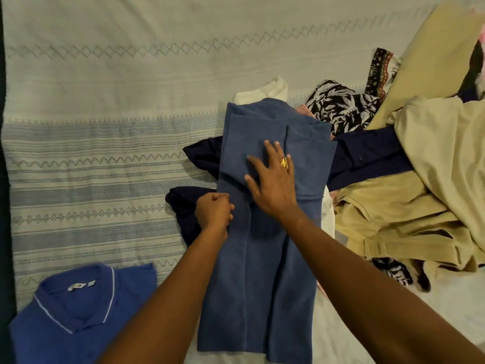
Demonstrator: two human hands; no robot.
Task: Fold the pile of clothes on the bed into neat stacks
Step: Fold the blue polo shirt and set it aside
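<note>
Mid-bed, running lengthwise away from the viewer: slate-blue garment point(262, 271), folded into a long narrow strip with its far end doubled back. Pressed flat on that doubled part by the right hand point(273, 179), fingers straight and spread (a gold ring point(284, 163) on one). Pinched at its left edge by the left hand point(214, 214), fingers curled tight round the fabric.

Underneath, poking out on both sides: a navy garment point(367, 156). Beyond the far end, a bit of white cloth point(270, 90).

Left of the strip and beyond it, wide bare stretch of patterned bedspread point(105, 101). Near left corner, well apart from the strip: a folded blue polo shirt point(78, 311), collar up.

Right side crowded: black-and-white leaf-print fabric point(341, 106), then a heap of beige clothes point(420, 206) just beside the strip's right edge and over the navy garment.
</note>
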